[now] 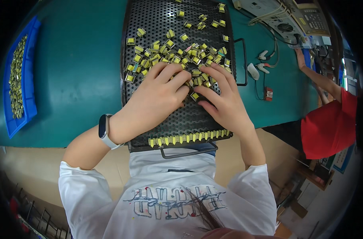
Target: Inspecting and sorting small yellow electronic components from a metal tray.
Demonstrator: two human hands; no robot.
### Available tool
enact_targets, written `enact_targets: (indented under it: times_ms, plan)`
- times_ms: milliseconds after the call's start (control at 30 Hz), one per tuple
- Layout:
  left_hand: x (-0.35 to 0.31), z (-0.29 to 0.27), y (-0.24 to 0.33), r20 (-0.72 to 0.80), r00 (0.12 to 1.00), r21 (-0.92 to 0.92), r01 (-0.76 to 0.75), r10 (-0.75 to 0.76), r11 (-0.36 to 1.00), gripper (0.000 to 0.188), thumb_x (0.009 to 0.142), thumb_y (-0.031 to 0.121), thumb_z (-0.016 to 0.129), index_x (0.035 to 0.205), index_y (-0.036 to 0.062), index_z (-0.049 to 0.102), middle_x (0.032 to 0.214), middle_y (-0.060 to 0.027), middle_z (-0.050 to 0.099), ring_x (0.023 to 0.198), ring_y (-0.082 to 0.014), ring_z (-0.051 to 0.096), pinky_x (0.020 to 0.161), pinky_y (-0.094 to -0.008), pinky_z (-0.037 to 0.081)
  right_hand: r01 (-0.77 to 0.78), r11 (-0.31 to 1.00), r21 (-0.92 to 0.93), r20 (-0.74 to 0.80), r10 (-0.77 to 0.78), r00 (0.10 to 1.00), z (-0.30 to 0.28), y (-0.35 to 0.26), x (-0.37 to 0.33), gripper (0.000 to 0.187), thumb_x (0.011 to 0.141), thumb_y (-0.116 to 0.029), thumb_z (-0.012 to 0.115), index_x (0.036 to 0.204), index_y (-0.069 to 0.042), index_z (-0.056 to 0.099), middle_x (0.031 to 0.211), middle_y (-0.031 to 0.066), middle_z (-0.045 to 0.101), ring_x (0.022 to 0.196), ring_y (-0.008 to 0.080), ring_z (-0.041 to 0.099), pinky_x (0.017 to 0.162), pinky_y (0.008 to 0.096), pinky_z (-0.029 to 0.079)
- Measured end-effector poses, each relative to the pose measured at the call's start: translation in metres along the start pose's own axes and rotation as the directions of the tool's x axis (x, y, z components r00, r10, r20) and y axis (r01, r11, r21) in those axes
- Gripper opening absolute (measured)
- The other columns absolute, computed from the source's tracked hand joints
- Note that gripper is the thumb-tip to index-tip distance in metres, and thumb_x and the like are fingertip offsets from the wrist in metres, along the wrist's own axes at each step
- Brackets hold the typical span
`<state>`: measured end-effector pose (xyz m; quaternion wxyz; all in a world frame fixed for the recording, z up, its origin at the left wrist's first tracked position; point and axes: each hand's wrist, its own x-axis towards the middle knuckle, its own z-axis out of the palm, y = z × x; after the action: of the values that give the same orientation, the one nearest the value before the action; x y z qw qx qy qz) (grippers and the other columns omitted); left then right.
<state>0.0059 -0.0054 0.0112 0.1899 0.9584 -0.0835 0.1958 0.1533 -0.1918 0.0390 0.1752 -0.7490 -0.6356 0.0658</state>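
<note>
Both hands over black perforated tray [157, 119], tray on green table [78, 59]. Yellow-topped components [161, 51] heaped loose mid-tray, a few scattered toward the far end. Left hand [159, 93]: fingers bent down at the near left side of the heap, tips partly hidden, can't tell if anything is gripped. Right hand [227, 95]: fingers spread across the near right side of the heap, thumb a little apart from forefinger; one single component [195, 96] sits by those two tips, seems touched, but can't tell if pinched. Neat row of components [188, 138] standing side by side along the near tray edge. Wire handles at near end and right side of tray. Far left of table: blue bin [30, 79] full of small yellowish parts [16, 79]. Right of tray: clip leads [263, 55], small red box [268, 94]. Farther right, co-worker in red top [328, 123], one arm reaching onto table
</note>
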Motion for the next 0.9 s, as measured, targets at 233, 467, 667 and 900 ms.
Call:
enact_targets:
  times_ms: [233,467,667,900]
  plan:
    - [-0.001,0.000,0.002,0.001,1.000,-0.014,-0.022,0.022,1.000,0.013,0.079,0.012,0.065,0.088,0.0041,0.068,0.108,-0.0073,0.061,0.117,-0.0258,0.056,0.106,-0.0437,0.043,0.010,1.000,0.027,0.006,-0.010,1.000,0.003,-0.002,0.002,0.030,0.072,-0.008,0.085,0.097,-0.007,0.068,0.147,0.0112,0.052,0.142,0.0382,0.042,0.112,0.0502,0.042]
    - [-0.001,0.002,0.004,0.040,0.998,-0.042,-0.041,0.042,0.998,0.012,0.080,0.014,0.065,0.089,0.0056,0.067,0.105,-0.0060,0.061,0.112,-0.0242,0.056,0.104,-0.0432,0.044,0.020,0.999,0.042,0.038,-0.021,0.999,-0.003,-0.008,-0.002,0.034,0.069,-0.007,0.085,0.096,-0.004,0.064,0.148,0.0129,0.052,0.142,0.0396,0.042,0.112,0.0510,0.042]
    - [-0.003,0.008,0.001,0.067,0.997,-0.081,-0.043,0.049,0.996,0.036,0.072,0.017,0.082,0.104,0.0103,0.067,0.108,-0.0040,0.062,0.110,-0.0257,0.056,0.101,-0.0443,0.043,0.039,0.998,0.058,0.010,-0.040,0.999,-0.001,-0.011,-0.003,0.037,0.069,-0.007,0.085,0.099,-0.003,0.064,0.145,0.0129,0.054,0.140,0.0393,0.045,0.111,0.0504,0.043]
    - [-0.002,0.005,0.002,0.026,0.999,-0.057,-0.037,0.039,0.998,0.015,0.081,0.014,0.068,0.093,0.0079,0.062,0.097,-0.0055,0.061,0.104,-0.0241,0.059,0.101,-0.0413,0.046,0.029,0.991,0.129,0.000,-0.030,1.000,0.004,-0.008,-0.006,0.042,0.068,-0.009,0.087,0.104,-0.003,0.066,0.142,0.0122,0.056,0.137,0.0380,0.047,0.110,0.0495,0.045]
